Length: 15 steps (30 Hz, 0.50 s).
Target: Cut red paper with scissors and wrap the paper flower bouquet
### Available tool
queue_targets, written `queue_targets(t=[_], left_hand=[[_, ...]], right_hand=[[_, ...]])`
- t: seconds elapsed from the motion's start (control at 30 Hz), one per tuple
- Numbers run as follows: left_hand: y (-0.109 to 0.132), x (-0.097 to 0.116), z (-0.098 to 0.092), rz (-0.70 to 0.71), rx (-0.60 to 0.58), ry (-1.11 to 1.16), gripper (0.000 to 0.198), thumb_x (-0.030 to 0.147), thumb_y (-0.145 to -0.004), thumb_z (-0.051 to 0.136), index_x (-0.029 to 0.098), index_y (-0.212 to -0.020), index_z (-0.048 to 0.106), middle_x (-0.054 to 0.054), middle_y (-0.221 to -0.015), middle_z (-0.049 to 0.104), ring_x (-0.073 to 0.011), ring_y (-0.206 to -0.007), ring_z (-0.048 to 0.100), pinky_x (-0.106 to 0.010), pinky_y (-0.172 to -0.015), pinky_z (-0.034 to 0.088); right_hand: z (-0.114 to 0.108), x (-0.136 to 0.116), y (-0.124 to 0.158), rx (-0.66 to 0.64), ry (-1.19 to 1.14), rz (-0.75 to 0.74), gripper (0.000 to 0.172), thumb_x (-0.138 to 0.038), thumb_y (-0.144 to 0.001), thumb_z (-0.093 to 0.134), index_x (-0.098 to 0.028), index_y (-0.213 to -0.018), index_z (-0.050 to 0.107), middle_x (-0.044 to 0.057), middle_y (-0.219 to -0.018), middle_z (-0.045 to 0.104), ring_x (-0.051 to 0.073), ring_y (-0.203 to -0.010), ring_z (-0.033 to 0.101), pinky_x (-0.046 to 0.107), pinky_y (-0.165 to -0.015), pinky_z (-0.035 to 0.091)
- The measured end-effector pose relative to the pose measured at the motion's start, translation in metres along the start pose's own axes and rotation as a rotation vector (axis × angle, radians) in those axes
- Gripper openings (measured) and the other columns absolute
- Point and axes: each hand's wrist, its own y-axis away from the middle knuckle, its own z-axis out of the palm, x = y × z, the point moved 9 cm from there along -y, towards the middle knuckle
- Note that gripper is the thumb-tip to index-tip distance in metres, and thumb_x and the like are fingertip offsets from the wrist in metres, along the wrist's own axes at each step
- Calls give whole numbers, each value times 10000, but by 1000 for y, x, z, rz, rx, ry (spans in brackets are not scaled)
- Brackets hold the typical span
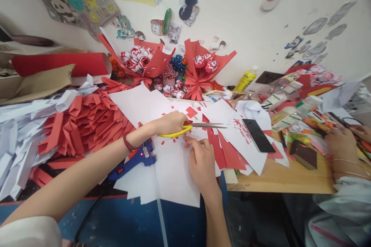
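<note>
My left hand is closed round the yellow handles of a pair of scissors, whose blades point right over the white paper sheets. My right hand rests on the white paper just below the scissors, fingers bent and pressed down near small red scraps. Whether it pinches a scrap I cannot make out. Red paper strips lie right of that hand.
A blue glue gun lies left of the sheets. Folded red paper and white paper are heaped at left. Paper bouquets stand by the wall. A black phone lies right. Another person's hand works at far right.
</note>
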Motion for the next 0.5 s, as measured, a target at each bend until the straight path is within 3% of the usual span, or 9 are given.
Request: queue_targets(t=[0.1,0.2,0.37,0.5], left_hand=[[2,4,-20,-18,21,-12,208,265,-788,508,150,-625,564,5,-555,522,-96,-514,376,-261,-523,262],[11,7,-57,-67,91,19,213,275,-805,515,140,-749,671,-6,-637,615,-100,-551,478,-241,-545,317],[43,11,-143,-124,451,75,218,281,-779,587,112,-826,717,13,-661,630,-84,-604,523,-189,-567,361],[79,13,-189,-167,672,72,251,269,-755,628,73,-878,723,39,-638,609,-43,-602,535,-176,-623,375]], right_hand=[[-1,0,0,3,-22,11,390,-11,-870,343,-225,-1024,630,27,-1123,708,247,-920,488,399,-792,371],[-2,3,1,10,-68,39,389,-22,-877,349,-230,-1030,640,23,-1098,712,239,-919,497,398,-817,383],[-10,13,4,77,-108,119,382,-66,-894,346,-243,-1034,654,47,-1052,700,241,-959,531,415,-869,405],[-22,22,8,174,-135,150,290,-145,-914,400,-233,-996,664,70,-1042,684,240,-988,572,421,-905,419]])
